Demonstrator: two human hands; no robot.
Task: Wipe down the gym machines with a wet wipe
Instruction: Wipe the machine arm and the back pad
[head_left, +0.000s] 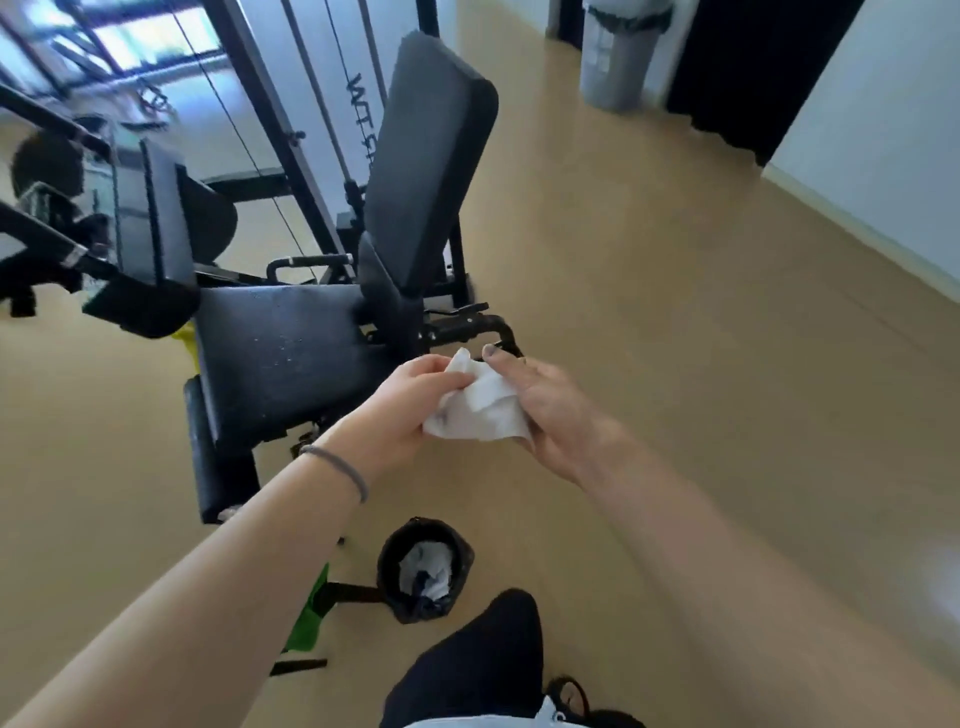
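I see my left hand (410, 400) and right hand (550, 410) both pinching 1 crumpled wet wipe (480, 408), with the machine's seat pad (280, 353) just ahead-left, nearer my left.

hands: left hand (410, 400) and right hand (556, 410) both pinch white wet wipe (480, 405), crumpled
machine: black padded seat (275, 353), upright backrest (431, 161) behind
floor: small black bin (423, 566) with used wipes, below hands
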